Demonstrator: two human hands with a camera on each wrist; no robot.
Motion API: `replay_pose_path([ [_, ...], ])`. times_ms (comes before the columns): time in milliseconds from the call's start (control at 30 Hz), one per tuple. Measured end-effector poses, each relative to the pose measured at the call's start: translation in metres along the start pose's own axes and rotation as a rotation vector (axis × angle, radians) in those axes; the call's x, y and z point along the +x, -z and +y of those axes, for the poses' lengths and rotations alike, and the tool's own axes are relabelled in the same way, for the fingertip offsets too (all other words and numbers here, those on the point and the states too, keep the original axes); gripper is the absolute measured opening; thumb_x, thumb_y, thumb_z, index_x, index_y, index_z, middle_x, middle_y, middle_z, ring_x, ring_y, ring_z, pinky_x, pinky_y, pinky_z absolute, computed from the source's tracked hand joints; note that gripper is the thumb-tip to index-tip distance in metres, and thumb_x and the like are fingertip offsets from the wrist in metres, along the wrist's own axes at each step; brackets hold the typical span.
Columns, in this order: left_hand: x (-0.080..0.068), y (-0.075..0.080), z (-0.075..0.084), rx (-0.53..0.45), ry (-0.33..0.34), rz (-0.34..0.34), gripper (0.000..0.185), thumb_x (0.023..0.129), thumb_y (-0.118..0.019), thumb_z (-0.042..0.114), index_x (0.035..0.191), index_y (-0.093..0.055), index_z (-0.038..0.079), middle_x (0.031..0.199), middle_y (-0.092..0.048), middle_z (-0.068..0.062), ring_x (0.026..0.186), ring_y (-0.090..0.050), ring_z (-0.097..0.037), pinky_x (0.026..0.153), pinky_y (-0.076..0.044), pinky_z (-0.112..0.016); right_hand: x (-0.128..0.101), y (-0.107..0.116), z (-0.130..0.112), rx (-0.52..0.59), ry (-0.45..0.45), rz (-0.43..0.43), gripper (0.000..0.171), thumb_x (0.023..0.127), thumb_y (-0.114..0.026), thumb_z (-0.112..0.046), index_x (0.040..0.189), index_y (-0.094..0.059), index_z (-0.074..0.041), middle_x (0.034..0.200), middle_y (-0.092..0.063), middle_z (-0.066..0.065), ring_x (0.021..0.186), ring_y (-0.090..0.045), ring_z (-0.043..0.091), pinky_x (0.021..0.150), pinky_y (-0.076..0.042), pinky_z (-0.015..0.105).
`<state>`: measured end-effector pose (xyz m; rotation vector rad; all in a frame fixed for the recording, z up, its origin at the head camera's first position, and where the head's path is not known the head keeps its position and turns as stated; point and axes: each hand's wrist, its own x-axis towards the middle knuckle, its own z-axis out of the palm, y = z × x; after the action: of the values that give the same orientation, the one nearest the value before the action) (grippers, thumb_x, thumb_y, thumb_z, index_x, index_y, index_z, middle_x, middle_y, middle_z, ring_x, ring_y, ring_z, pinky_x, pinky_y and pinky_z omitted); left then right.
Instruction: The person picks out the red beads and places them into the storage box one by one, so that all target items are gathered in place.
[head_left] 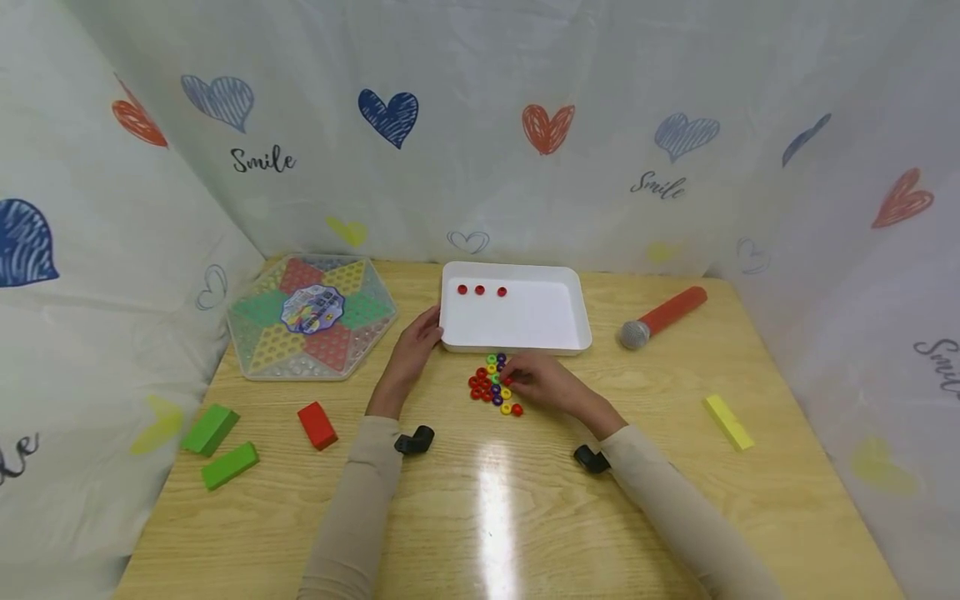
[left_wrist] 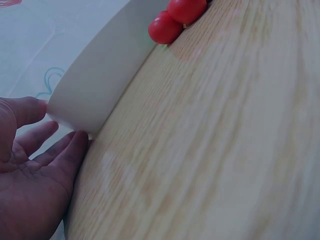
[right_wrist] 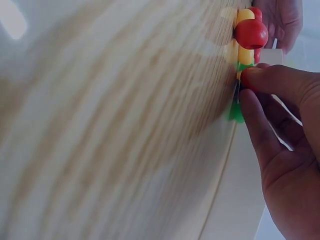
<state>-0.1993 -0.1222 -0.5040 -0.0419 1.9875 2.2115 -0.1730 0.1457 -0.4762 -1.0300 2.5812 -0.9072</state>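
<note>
Left grip (head_left: 411,352), unclosed, is touching the tray (head_left: 521,321) (presumably steadying it). Right grip (head_left: 549,382) is pinching a red bead (right_wrist: 246,80).

"Smile" (head_left: 263,159) — repeated across the white cloth (head_left: 465,192).

Left sleeve (head_left: 352,508): plain beige, seven o'clock
Right sleeve (head_left: 678,508): plain beige, five o'clock
Left wrist camera (head_left: 415,440): black, stubby, three o'clock of left cuff (head_left: 379,430)
Right wrist camera (head_left: 592,460): black, nine o'clock of right cuff (head_left: 622,443)
</note>
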Motion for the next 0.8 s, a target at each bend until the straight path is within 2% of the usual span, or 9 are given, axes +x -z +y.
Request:
replay_pose_path([
  [267,-0.001,0.001,0.002,-0.012,-0.004,-0.005,0.050,0.102,-0.048,0.010,0.150,-0.035,0.013,0.153,-0.035,-0.009,0.140,-0.035,-0.022,0.115,-0.032,-0.037,-0.005,0.012,-0.005,0.106,-0.033,0.027,0.018,0.089,-0.065,0.000,0.105,-0.069,-0.008,0.105,-0.066,0.003,0.100,-0.064,0.017,0.085,-0.056,0.026],
  [533,0.000,0.000,0.002,0.006,-0.011,0.006,0.050,0.101,-0.048,0.008,0.150,-0.036,0.012,0.152,-0.037,-0.009,0.139,-0.038,-0.021,0.114,-0.034,-0.035,-0.007,0.036,-0.004,0.225,-0.062,0.128,0.015,0.092,-0.063,-0.002,0.106,-0.068,-0.006,0.106,-0.065,0.007,0.100,-0.065,0.022,0.083,-0.058,0.029],
  [800,0.000,0.000,0.000,-0.004,-0.001,0.006,0.050,0.101,-0.049,0.009,0.149,-0.037,0.013,0.152,-0.039,-0.008,0.138,-0.038,-0.020,0.114,-0.035,-0.035,-0.003,0.053,0.008,0.227,-0.103,0.180,0.015,0.093,-0.064,-0.007,0.106,-0.068,-0.009,0.107,-0.065,0.004,0.102,-0.063,0.019,0.084,-0.057,0.027],
])
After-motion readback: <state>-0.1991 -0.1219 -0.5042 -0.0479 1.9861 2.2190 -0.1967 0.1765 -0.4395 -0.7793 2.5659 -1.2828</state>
